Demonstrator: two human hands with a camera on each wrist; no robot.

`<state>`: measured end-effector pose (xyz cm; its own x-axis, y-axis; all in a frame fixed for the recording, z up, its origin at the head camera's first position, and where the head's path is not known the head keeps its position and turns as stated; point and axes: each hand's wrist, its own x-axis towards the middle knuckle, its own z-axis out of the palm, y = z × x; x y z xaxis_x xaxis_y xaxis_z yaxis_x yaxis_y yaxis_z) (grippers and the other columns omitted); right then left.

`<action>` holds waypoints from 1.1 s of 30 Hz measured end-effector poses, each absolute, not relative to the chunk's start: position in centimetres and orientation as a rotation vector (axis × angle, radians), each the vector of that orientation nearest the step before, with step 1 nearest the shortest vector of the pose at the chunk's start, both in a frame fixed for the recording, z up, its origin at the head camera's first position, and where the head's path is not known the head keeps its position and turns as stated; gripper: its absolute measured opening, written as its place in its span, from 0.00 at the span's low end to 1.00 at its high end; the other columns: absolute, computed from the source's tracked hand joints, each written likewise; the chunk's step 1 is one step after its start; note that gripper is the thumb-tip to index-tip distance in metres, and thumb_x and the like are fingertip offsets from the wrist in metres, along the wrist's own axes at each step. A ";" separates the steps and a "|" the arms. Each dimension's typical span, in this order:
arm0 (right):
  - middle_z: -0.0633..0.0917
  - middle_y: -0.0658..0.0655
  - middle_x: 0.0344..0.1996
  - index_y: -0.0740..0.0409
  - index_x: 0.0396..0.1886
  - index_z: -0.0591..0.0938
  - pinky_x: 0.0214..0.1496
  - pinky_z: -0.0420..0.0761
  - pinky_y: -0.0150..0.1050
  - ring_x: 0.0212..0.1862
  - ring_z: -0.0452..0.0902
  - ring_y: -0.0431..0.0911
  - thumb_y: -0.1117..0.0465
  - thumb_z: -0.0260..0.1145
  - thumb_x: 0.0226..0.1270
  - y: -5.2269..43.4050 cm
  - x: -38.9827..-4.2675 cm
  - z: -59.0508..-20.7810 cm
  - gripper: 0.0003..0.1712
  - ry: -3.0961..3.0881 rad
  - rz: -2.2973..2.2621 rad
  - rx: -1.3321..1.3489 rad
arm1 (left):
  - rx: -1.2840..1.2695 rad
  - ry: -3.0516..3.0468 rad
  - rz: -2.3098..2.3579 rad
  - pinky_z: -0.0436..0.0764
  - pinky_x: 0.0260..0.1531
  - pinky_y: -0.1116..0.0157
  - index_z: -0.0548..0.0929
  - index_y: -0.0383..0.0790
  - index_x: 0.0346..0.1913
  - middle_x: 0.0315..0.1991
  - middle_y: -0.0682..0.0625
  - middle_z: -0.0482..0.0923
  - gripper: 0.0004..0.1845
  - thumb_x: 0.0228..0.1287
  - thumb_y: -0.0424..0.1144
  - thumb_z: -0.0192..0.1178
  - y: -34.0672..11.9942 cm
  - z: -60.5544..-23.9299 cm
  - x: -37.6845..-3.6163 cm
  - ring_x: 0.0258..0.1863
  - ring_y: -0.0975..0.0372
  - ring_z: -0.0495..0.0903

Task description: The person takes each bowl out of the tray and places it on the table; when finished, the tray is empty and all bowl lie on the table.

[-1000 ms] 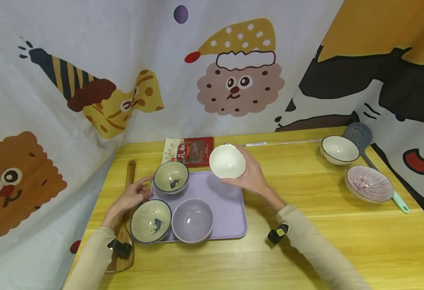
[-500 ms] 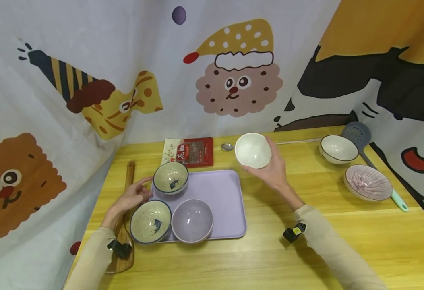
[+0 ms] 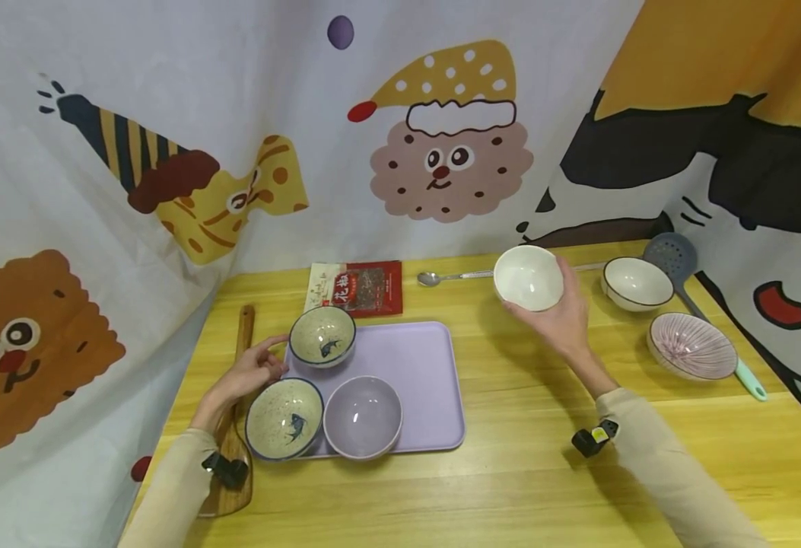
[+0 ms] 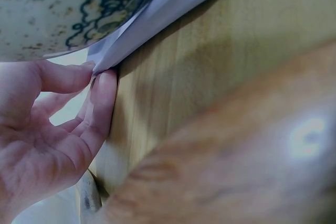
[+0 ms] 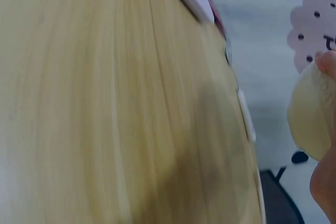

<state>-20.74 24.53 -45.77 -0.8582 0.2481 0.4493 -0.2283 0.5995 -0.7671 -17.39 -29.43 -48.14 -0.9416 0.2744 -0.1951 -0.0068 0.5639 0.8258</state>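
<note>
My right hand (image 3: 566, 318) holds a plain white bowl (image 3: 527, 278) in the air, right of the lavender tray (image 3: 433, 384). In the right wrist view, part of that white bowl (image 5: 310, 113) shows at the right edge. At the tray's left side, my left hand (image 3: 248, 373) pinches its rim between thumb and fingers, as the left wrist view shows on the tray edge (image 4: 142, 32). Three bowls stand on the tray: a smaller speckled bowl with a blue rim (image 3: 322, 336), a larger speckled one (image 3: 284, 420) and a lavender bowl (image 3: 363, 418).
A wooden spatula (image 3: 236, 487) lies left of the tray, under the left forearm. Behind are a red spice packet (image 3: 373, 288) and a spoon (image 3: 430, 279). At right stand a dark-rimmed white bowl (image 3: 638, 285) and a striped bowl (image 3: 693, 347) by a slotted ladle (image 3: 672, 256).
My right hand has carried the white bowl rightward from above the tray, uncovering the spoon. The left hand and the bowls on the tray have stayed in place.
</note>
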 end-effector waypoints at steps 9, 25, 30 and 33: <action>0.67 0.66 0.72 0.54 0.78 0.62 0.70 0.66 0.67 0.71 0.64 0.64 0.51 0.86 0.38 27.7 -21.0 -46.9 0.65 -2.364 1.127 -0.178 | 0.222 2.501 1.307 0.80 0.32 0.68 0.60 0.24 0.74 0.36 0.33 0.79 0.35 0.63 0.23 0.55 -29.3 -47.6 -17.2 0.33 0.59 0.77; 0.69 0.71 0.69 0.58 0.77 0.62 0.67 0.67 0.68 0.68 0.65 0.66 0.44 0.84 0.44 30.4 -21.4 -48.0 0.63 -2.490 1.069 -0.314 | 0.197 2.507 1.301 0.80 0.33 0.67 0.63 0.28 0.74 0.35 0.37 0.80 0.35 0.63 0.25 0.56 -29.3 -47.6 -17.2 0.32 0.61 0.78; 0.70 0.72 0.68 0.60 0.77 0.62 0.67 0.67 0.67 0.68 0.66 0.67 0.44 0.83 0.46 30.6 -21.5 -48.1 0.63 -2.513 1.067 -0.356 | 0.206 2.501 1.323 0.80 0.32 0.68 0.62 0.27 0.74 0.35 0.35 0.80 0.35 0.63 0.25 0.57 -29.2 -47.5 -17.1 0.32 0.59 0.78; 0.70 0.72 0.68 0.61 0.77 0.62 0.66 0.69 0.67 0.68 0.67 0.67 0.44 0.82 0.47 30.6 -21.6 -48.0 0.62 -2.512 1.082 -0.374 | 0.219 2.496 1.337 0.80 0.31 0.68 0.61 0.26 0.74 0.36 0.34 0.80 0.35 0.63 0.25 0.57 -29.2 -47.6 -17.1 0.33 0.58 0.78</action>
